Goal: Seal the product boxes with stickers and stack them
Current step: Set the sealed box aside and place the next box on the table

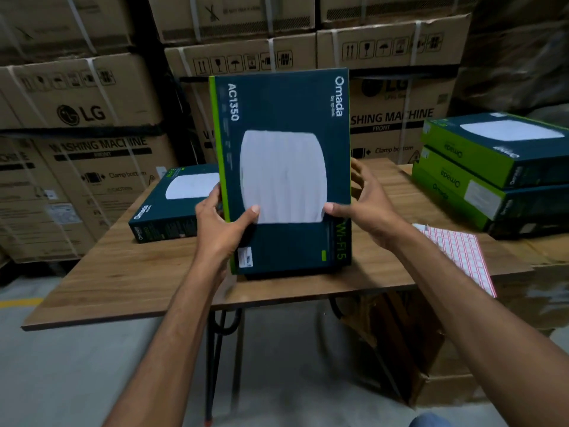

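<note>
A dark teal product box [283, 118] with a green edge stands upright on its short end on the wooden table [123, 278]. My left hand [220, 223] grips its lower left side, thumb on the front face. My right hand [366, 204] holds its right edge, thumb on the front. Another box of the same kind [175, 204] lies flat at the back left. A stack of three such boxes [492, 167] sits at the right. A sheet of red-bordered stickers [458, 257] lies on the table by my right forearm.
Large strapped cardboard cartons [86, 118] form a wall behind the table. A brown carton [431, 365] sits on the floor under the table's right side, beside the black metal legs [218, 349]. Grey concrete floor lies at the left.
</note>
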The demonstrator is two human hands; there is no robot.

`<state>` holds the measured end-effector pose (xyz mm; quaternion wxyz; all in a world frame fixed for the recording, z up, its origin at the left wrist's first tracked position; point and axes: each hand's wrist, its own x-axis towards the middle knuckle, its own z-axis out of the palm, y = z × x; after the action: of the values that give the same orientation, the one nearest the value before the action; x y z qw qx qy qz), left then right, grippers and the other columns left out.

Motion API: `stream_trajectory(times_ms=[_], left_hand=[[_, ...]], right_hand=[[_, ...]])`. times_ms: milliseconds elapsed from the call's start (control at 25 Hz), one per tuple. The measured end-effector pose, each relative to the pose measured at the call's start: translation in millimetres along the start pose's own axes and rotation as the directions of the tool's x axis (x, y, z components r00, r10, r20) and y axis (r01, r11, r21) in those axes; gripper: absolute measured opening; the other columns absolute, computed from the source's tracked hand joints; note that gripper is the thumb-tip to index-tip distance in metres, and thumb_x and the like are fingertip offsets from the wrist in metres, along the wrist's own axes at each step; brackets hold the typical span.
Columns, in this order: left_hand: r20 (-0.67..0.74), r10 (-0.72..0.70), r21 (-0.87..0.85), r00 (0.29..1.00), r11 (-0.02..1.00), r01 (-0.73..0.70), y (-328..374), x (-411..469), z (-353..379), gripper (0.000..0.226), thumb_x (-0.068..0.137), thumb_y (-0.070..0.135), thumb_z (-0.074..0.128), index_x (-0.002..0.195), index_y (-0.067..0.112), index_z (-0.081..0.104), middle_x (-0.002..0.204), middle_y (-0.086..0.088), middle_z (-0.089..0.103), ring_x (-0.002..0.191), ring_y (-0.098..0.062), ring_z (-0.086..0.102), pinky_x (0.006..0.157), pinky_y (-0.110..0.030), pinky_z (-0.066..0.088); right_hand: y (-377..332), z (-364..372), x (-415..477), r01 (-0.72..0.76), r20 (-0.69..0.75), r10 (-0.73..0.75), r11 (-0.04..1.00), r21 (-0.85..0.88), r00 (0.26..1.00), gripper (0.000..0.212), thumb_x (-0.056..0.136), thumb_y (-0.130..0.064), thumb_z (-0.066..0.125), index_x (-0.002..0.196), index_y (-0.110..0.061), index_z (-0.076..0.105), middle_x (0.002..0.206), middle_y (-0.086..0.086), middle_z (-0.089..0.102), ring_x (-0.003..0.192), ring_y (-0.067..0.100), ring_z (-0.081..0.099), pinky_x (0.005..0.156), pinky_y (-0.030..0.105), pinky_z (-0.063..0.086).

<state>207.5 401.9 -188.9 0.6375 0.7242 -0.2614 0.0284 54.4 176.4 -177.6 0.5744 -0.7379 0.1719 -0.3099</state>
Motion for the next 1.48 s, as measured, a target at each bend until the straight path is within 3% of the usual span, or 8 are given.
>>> stream_trajectory(times_ms=[120,280,400,560,680,920,1200,1480], left_hand=[[-0.01,-0.021,0.02,1.0,1.0,0.021,15.3,6.4,0.8,0.095,0.072,0.057,0.091,0.149,0.028,0.044,0.147,0.001,0.052,0.135,-0.019,0.054,0.108,-0.04,0.052],[-0.065,0.101,-0.027,0.993,0.994,-0.103,61.3,5.0,-3.0,0.094,0.074,0.058,0.083,0.15,0.024,0.039,0.135,0.009,0.059,0.126,-0.012,0.059,0.1,-0.031,0.051],[-0.109,0.235,-0.03,0.966,0.97,-0.24,99.1,5.4,-13.0,0.097,0.075,0.057,0.078,0.156,0.032,0.03,0.133,0.017,0.055,0.117,0.006,0.056,0.089,-0.015,0.048],[-0.066,0.45,0.084,0.891,0.892,-0.444,128.9,3.4,-29.3,0.094,0.075,0.056,0.079,0.154,0.044,0.03,0.156,0.011,0.04,0.139,-0.005,0.043,0.099,-0.014,0.04],[0.074,0.62,0.277,0.781,0.74,-0.613,141.0,3.1,-45.4,0.086,0.072,0.061,0.076,0.149,0.034,0.047,0.149,0.012,0.046,0.138,-0.008,0.044,0.108,-0.014,0.037],[0.272,0.806,0.624,0.526,0.268,-0.734,140.3,-22.7,-64.5,0.075,0.085,0.065,0.063,0.144,0.017,0.062,0.151,-0.001,0.057,0.138,-0.024,0.053,0.11,-0.053,0.046],[0.234,0.919,0.629,0.317,0.105,-0.77,106.6,-56.5,-60.8,0.051,0.1,0.049,0.068,0.136,0.012,0.066,0.144,-0.004,0.063,0.129,-0.027,0.063,0.102,-0.055,0.05],[0.18,0.911,0.698,0.371,0.147,-0.701,43.2,-95.8,-45.2,0.057,0.092,0.037,0.083,0.141,0.014,0.066,0.15,-0.007,0.059,0.139,-0.024,0.057,0.112,-0.048,0.044]], right_hand=[[-5.1,0.2,-0.6,0.053,-0.014,-0.056,0.987,-0.151,0.998,0.108,0.067,0.001,0.093,0.153,-0.035,0.039,0.147,-0.008,0.045,0.135,0.011,0.043,0.078,0.011,0.052],[-35.1,0.2,-3.8,0.218,-0.046,-0.229,0.96,-0.176,0.972,0.112,0.058,-0.016,0.099,0.149,-0.037,0.036,0.143,-0.007,0.049,0.134,0.013,0.049,0.109,0.043,0.052],[-66.1,-3.4,-5.5,0.378,-0.04,-0.388,0.913,-0.151,0.921,0.127,0.064,-0.015,0.098,0.157,-0.041,0.016,0.148,-0.006,0.05,0.138,0.011,0.05,0.114,0.04,0.046],[-103.9,-13.1,-21.4,0.502,-0.042,-0.534,0.816,-0.285,0.844,0.133,0.063,-0.016,0.099,0.157,-0.051,0.012,0.157,-0.007,0.033,0.141,0.009,0.041,0.112,0.027,0.044],[-129.5,-22.9,-35.7,0.591,0.076,-0.703,0.529,-0.61,0.707,0.109,0.066,-0.03,0.095,0.158,-0.034,0.036,0.162,-0.003,0.028,0.15,0.017,0.029,0.114,0.032,0.038],[-141.7,-26.6,-70.9,0.514,0.296,-0.672,0.147,-0.845,0.679,0.095,0.076,-0.049,0.084,0.158,-0.034,0.04,0.161,-0.001,0.038,0.146,0.026,0.033,0.106,0.053,0.049],[-120.0,-29.8,-104.3,0.556,0.288,-0.721,0.16,-0.816,0.63,0.088,0.07,-0.037,0.091,0.15,-0.026,0.056,0.148,0.003,0.055,0.135,0.032,0.05,0.099,0.058,0.049],[-85.7,-19.7,-129.3,0.524,0.303,-0.625,0.201,-0.827,0.719,0.091,0.065,-0.037,0.081,0.15,-0.025,0.05,0.139,-0.004,0.051,0.123,0.024,0.049,0.085,0.046,0.043]])
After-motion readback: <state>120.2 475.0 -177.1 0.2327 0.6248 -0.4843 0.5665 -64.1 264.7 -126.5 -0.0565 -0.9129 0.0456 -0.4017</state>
